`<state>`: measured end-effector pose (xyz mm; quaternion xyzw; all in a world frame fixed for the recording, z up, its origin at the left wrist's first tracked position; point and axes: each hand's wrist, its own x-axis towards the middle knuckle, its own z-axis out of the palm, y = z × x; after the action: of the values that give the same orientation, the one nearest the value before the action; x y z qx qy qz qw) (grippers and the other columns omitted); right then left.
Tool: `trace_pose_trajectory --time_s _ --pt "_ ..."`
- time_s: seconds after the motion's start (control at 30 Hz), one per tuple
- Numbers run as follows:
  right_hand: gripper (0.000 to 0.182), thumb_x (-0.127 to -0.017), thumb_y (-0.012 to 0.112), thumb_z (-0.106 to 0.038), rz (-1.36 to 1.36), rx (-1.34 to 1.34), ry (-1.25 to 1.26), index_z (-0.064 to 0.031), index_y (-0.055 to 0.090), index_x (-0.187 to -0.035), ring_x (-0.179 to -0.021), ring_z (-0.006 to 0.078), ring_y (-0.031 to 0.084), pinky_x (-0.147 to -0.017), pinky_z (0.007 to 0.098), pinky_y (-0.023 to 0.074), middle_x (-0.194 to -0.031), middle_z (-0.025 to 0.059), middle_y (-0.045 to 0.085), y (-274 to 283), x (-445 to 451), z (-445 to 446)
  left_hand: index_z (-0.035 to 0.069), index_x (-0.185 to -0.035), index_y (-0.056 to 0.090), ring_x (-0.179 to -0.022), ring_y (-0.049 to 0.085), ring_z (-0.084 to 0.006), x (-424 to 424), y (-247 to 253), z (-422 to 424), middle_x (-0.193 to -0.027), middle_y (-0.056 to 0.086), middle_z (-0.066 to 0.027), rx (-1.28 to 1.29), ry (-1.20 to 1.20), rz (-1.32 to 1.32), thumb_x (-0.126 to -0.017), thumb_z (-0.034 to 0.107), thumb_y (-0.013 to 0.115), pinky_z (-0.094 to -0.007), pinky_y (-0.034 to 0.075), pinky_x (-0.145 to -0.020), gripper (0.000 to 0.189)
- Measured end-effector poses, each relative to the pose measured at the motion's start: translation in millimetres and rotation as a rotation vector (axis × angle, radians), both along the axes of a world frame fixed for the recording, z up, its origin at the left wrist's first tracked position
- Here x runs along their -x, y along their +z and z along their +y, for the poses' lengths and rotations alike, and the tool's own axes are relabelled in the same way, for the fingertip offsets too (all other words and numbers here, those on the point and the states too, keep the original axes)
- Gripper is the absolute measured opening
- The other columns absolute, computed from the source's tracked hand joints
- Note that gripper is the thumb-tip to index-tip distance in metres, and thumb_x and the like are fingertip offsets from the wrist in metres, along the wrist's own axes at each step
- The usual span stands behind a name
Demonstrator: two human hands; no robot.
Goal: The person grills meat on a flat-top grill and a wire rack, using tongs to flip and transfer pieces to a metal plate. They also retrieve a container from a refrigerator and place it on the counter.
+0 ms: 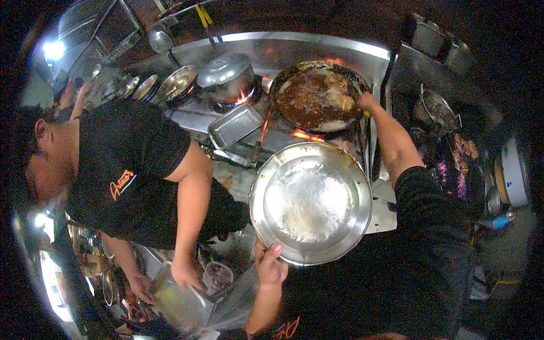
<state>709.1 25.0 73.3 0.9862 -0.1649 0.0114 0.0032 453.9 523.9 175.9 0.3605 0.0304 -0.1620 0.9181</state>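
Note:
My left hand (271, 262) grips the lower left rim of a large round shallow metal dish (312, 204), thumb on top. It is tilted towards me, and its shiny inside shows no food. My right hand (368, 104) reaches to the right rim of a wide dark pan (278, 108) on the stove. Something small and yellow (366, 114) shows under that hand; its shape and how it is held are unclear. Dark brown bubbling food (310, 97) fills the pan, with a paler lump (341, 98) at its right side. Flames glow beneath the pan.
A lidded pot (225, 78) stands over flame, near a rectangular metal tray (236, 126). At left, a co-worker (127, 170) bends over a pale tray (182, 304) beside a small container (218, 276). More pans (176, 85) line the stove; charred-looking food (463, 151) lies at right.

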Motion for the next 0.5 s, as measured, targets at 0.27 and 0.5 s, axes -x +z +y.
trace_pose_trajectory --time_s 0.27,0.5 --pt "0.022 -0.075 0.046 -0.016 -0.08 0.045 0.008 0.0003 0.056 -0.086 -0.08 0.0319 0.058 -0.065 0.039 0.0478 -0.084 0.019 0.059 45 39 54 0.0 -0.108 0.044 -0.094 0.05 -0.0224 8 -25 7 -0.1 0.053 -0.0097 -0.037 0.174 0.105 -0.064 0.003 0.053 -0.0331 0.036 -0.086 0.045" --pt "0.024 -0.076 0.041 -0.015 -0.049 0.003 0.022 -0.0032 0.053 -0.094 -0.079 0.03 0.058 -0.067 0.0387 0.0478 -0.089 0.0159 0.058 3 4 43 0.004 -0.113 0.041 -0.099 0.046 -0.0239 15 -43 -23 -0.107 0.049 -0.0082 -0.076 0.18 0.101 -0.067 0.002 0.052 -0.0366 0.035 -0.088 0.048"
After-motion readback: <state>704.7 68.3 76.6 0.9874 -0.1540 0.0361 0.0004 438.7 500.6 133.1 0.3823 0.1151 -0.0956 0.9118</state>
